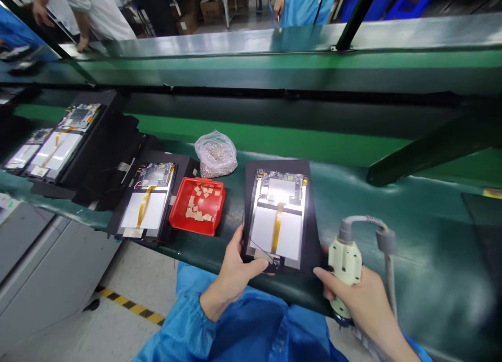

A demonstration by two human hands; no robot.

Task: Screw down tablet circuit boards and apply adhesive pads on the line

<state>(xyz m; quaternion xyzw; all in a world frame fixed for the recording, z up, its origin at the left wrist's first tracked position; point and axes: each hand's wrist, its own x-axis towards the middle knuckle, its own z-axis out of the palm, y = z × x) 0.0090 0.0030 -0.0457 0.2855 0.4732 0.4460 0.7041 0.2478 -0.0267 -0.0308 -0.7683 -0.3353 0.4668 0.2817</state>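
An opened tablet (pixel 261 228), with its circuit board, silver batteries and an orange ribbon cable showing, lies on a black backing board (pixel 312 241) in front of me. My left hand (pixel 237 273) grips the lower left corner, thumb on top near the tablet's bottom edge. In my right hand (pixel 366 299) is a cream electric screwdriver (pixel 345 262), its tip end pointing down and its grey cable (pixel 386 241) curving off to the right. The right thumb and fingers are close to the board's lower right corner; whether they touch it I cannot tell.
Left of the board are a red tray (pixel 193 227) with small tan pieces and a clear bag of small screws (pixel 217 158). Another opened tablet (pixel 133 207) lies beyond the tray, with more stacked farther left. A dark post (pixel 411 155) crosses the bench's right side. People stand behind.
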